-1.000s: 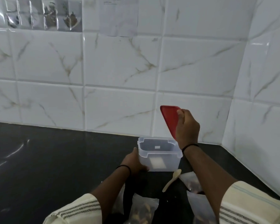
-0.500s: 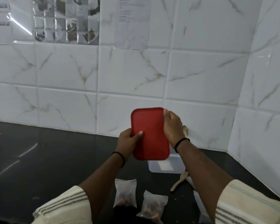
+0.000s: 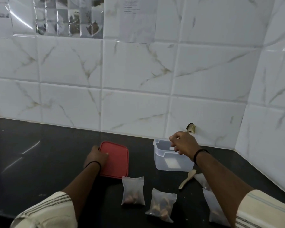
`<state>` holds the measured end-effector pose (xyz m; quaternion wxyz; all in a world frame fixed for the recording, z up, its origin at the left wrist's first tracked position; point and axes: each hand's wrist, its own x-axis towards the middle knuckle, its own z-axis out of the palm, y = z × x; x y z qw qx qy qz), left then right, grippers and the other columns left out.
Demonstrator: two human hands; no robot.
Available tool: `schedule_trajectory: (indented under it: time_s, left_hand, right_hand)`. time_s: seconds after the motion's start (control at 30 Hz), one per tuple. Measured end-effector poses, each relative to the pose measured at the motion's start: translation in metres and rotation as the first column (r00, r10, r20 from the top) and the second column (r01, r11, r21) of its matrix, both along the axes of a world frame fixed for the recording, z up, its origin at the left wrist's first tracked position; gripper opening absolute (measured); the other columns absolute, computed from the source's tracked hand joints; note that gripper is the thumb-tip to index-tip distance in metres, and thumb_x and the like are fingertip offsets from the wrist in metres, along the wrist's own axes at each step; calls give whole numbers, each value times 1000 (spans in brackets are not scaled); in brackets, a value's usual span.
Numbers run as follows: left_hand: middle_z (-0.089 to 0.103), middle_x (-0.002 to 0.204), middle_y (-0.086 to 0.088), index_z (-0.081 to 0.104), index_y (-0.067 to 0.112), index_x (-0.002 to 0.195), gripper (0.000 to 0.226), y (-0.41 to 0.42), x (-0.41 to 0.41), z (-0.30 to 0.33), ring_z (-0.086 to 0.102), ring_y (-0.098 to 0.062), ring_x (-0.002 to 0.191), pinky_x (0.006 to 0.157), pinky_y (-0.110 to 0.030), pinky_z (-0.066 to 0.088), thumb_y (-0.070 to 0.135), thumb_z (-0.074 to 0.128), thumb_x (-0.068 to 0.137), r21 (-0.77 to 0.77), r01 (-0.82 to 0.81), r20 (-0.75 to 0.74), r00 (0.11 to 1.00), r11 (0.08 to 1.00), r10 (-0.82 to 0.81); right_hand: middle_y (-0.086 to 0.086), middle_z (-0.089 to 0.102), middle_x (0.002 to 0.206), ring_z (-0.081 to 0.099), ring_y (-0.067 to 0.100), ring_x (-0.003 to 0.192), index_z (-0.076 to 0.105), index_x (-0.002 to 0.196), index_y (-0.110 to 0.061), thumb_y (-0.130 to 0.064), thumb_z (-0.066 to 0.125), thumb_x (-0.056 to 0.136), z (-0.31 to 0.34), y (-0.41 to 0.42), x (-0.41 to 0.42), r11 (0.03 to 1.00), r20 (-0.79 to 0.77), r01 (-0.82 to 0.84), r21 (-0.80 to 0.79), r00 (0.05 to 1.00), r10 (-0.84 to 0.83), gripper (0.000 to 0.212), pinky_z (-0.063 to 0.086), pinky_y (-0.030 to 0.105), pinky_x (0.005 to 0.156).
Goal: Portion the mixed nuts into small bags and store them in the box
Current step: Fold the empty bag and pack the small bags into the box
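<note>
The red lid (image 3: 117, 160) lies flat on the black counter (image 3: 39, 162), left of the clear plastic box (image 3: 163, 160). My left hand (image 3: 95, 156) holds the lid's left edge with the thumb on top. The box stands open near the wall and looks empty. My right hand (image 3: 184, 144) hovers over its rim with loosely curled fingers, holding nothing. Two small bags of nuts (image 3: 133, 191) (image 3: 161, 204) lie in front of the lid and box. A third bag (image 3: 212, 206) is partly hidden by my right forearm.
A wooden spoon (image 3: 187, 179) lies in front of the box, beside another clear bag (image 3: 201, 177). Tiled walls close the back and right side of the counter. Printed sheets (image 3: 69, 17) are taped high on the wall.
The red lid went from held up in both hands over the box down onto the counter at the left. My right hand let go of it and moved over the box.
</note>
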<state>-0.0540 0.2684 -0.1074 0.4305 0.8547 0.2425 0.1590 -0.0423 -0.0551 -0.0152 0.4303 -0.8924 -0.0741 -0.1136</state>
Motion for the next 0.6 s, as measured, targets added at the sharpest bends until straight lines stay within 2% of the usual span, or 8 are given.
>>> schedule_trajectory:
  time_s: [0.17,0.23,0.4,0.5,0.6]
  left_hand:
    - [53,130,-17,57,15,125,49,2,4,-12,53,-35,117,96,-43,46,41,61,83,279,-58,-239,963,959,128]
    - [49,131,-17,57,19,124,45,-3,3,-11,49,-34,120,99,-42,41,38,59,84,369,-78,-253,950,926,182]
    - [50,127,-17,57,17,119,35,-26,6,4,47,-34,118,99,-43,38,26,54,85,456,-109,-126,974,883,186]
    - [53,126,-14,57,20,121,37,-49,12,18,49,-32,117,99,-44,40,38,57,89,477,-39,-36,997,878,64]
    - [61,116,-8,63,25,113,31,-82,18,34,56,-28,107,93,-43,48,41,60,87,430,60,52,995,901,-91]
  right_hand:
    - [7,72,84,64,15,66,67,87,-13,-25,55,98,-12,-5,10,1000,-6,17,-22,1000,-17,20,49,24,60]
    - [7,72,83,64,15,66,67,86,-13,-25,56,98,-14,-8,11,1000,-1,22,-22,1000,-22,20,50,25,60]
    - [7,72,79,64,15,62,69,86,-12,-21,57,96,-10,-16,9,999,17,38,-3,999,-38,19,55,26,58]
    - [6,72,77,64,13,61,70,85,-10,-20,59,96,-3,-30,1,998,70,62,-3,996,-61,18,55,25,59]
    - [1,72,76,66,13,67,71,81,-11,-19,61,93,1,-54,-5,989,150,140,-58,980,-130,18,56,29,68]
